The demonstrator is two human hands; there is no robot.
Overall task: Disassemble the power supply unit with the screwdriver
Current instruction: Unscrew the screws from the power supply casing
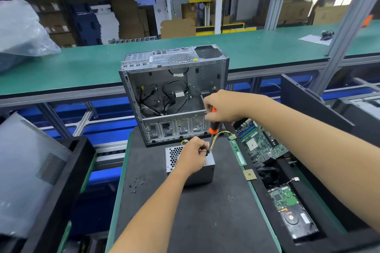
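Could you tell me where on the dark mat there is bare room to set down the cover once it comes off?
The near half of the dark work mat is bare, bordered by the grey metal power supply unit and the small black screws on the left. Behind, by the open computer case, it is crowded.

No legible text, brand or number anywhere. Only blurred white labels on the hard drive (296, 219) at four o'clock. Likewise unreadable stickers inside the computer case (174, 92) at twelve o'clock.
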